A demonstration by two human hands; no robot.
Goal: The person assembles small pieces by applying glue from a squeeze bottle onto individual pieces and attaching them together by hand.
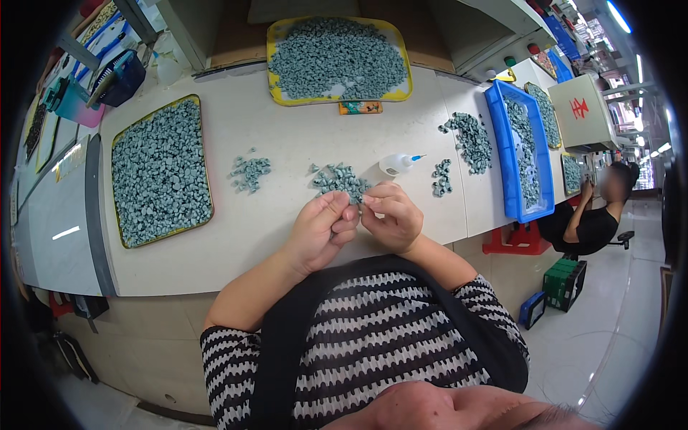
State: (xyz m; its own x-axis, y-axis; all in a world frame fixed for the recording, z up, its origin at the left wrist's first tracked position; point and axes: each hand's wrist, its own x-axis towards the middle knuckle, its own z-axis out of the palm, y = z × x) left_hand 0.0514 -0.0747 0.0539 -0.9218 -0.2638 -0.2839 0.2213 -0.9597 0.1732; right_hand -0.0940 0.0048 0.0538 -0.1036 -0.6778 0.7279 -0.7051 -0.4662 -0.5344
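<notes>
My left hand (pixel 326 228) and my right hand (pixel 392 216) meet over the table's near middle, fingers pinched close together. A small grey-green piece (pixel 360 201) shows at the right fingertips; whatever the left fingers pinch is hidden. Just beyond them lies a loose heap of grey-green pieces (pixel 340 178). A white squeeze bottle (pixel 396 164) with a blue needle tip lies on its side beyond my right hand. Smaller clusters of like pieces sit to the left (pixel 251 172) and to the right (pixel 441 178).
A yellow-rimmed tray (pixel 208 154) full of pieces stands left; another yellow tray (pixel 398 92) is at the back, with an orange packet (pixel 360 108) before it. A larger pile (pixel 473 143) lies beside a blue bin (pixel 510 193) at right. A co-worker (pixel 602 208) sits farther right.
</notes>
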